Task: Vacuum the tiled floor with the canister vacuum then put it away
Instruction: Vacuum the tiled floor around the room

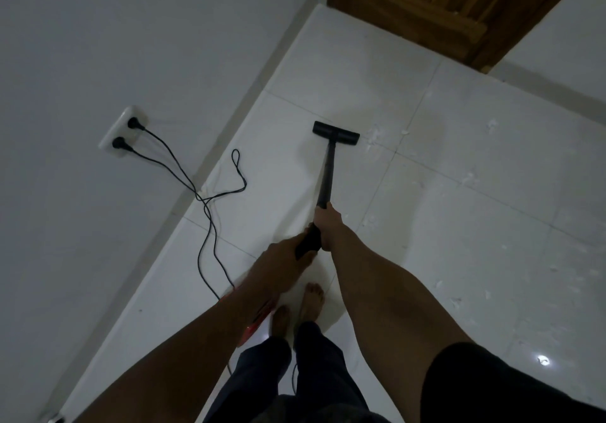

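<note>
A black vacuum wand (pixel 326 176) runs from my hands down to a black floor head (pixel 335 133) resting flat on the white tiled floor (pixel 459 209). My right hand (pixel 328 225) grips the wand higher up; my left hand (pixel 288 252) holds the black handle just behind it. A red canister (pixel 259 314) shows partly under my left forearm, mostly hidden. White crumbs (pixel 373 139) lie right of the head and further right.
Two black plugs sit in a wall socket (pixel 123 132) on the left wall, and their cords (pixel 210 199) trail across the floor toward the canister. A wooden door (pixel 442 6) stands at the far corner. My bare feet (pixel 298 311) are below the hands.
</note>
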{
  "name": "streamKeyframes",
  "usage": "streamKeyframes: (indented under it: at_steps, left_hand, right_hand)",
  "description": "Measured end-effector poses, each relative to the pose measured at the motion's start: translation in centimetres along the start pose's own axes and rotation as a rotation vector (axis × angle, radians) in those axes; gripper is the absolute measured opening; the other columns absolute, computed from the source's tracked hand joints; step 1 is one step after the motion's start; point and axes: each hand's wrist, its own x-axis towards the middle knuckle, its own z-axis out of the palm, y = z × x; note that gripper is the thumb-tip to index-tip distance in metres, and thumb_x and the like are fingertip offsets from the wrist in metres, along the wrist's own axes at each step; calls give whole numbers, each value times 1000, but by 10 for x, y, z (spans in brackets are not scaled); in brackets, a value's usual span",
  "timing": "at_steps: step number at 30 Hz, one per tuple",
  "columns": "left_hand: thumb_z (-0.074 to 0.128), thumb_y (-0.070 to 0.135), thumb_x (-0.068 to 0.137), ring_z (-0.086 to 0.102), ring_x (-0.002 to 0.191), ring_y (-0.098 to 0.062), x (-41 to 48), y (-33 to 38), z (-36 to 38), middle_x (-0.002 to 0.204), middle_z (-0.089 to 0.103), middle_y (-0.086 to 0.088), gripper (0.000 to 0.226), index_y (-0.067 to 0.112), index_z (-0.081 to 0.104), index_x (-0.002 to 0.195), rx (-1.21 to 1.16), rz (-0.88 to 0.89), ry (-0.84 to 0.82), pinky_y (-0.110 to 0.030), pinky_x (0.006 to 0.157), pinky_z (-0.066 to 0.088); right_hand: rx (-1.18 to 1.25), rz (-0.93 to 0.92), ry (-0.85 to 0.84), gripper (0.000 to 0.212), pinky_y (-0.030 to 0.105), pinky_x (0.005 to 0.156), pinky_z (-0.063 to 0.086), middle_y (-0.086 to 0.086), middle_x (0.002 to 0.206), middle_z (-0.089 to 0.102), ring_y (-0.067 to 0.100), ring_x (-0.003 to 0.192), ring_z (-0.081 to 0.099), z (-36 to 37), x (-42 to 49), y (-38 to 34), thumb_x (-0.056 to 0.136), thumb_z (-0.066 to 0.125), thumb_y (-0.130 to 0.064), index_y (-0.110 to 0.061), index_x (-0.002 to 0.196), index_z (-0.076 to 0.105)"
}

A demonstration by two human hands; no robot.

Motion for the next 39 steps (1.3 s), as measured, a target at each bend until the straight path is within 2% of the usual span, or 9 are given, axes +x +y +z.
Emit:
streamKeyframes:
  at_steps: [5,10,13,17,20,25,29,34,39]
  left_hand:
    - [52,33,104,60,67,-8,19,21,-11,94,67,2,45,26,48,147,56,56,-21,-19,61,42]
    - [52,26,102,56,62,-5,28,33,-15,84,65,4,34,21,56,135,69,76,-25,-17,58,40]
    - [52,26,102,55,60,-4,35,37,-25,82,64,4,32,21,57,134,57,89,-2,-18,57,39]
    - [51,31,103,60,66,-6,49,40,-46,88,68,3,37,27,54,139,72,104,39,-20,60,42]
    - [51,34,103,62,68,-7,63,40,-67,90,70,2,37,28,54,139,72,109,35,-23,63,47]
    - [49,38,104,64,72,-12,87,41,-94,97,72,-4,35,25,58,136,62,143,-21,-25,65,50]
    - [49,40,104,69,92,-21,115,39,-117,111,72,-8,39,22,58,138,33,154,-53,-38,85,57]
    - [49,41,104,68,77,-18,136,33,-135,98,73,-6,37,23,60,134,21,124,-74,-34,72,55]
    - [53,34,103,58,64,-8,167,37,-153,89,68,1,34,23,60,134,47,75,-111,-23,58,43]
  right_hand:
    - [-46,5,4,47,45,89,61,17,112,63,26,82,63,-10,9,-25,107,40,-23,-22,154,38]
    - [-46,18,-3,47,37,73,59,14,107,60,21,71,60,-18,13,-39,108,39,-22,-22,155,36]
    - [-46,19,4,46,40,82,60,13,103,61,22,73,61,-14,13,-53,107,38,-21,-21,154,38]
    - [-77,38,11,40,36,64,57,13,102,63,25,73,63,-1,15,-78,106,38,-24,-14,145,45]
    - [-108,50,28,39,36,68,57,11,98,62,24,77,63,9,20,-97,107,39,-27,-12,143,46]
    - [-90,55,46,36,33,53,51,10,88,57,21,65,57,17,32,-119,109,38,-24,-11,142,45]
    - [-45,48,40,34,33,52,50,12,87,57,22,65,56,29,49,-143,108,38,-20,-11,140,48]
    - [41,39,30,36,34,59,55,13,94,56,21,66,56,47,63,-157,108,38,-19,-18,143,44]
    - [55,-24,46,45,48,88,60,13,97,58,28,72,61,60,94,-172,108,38,-22,-20,153,37]
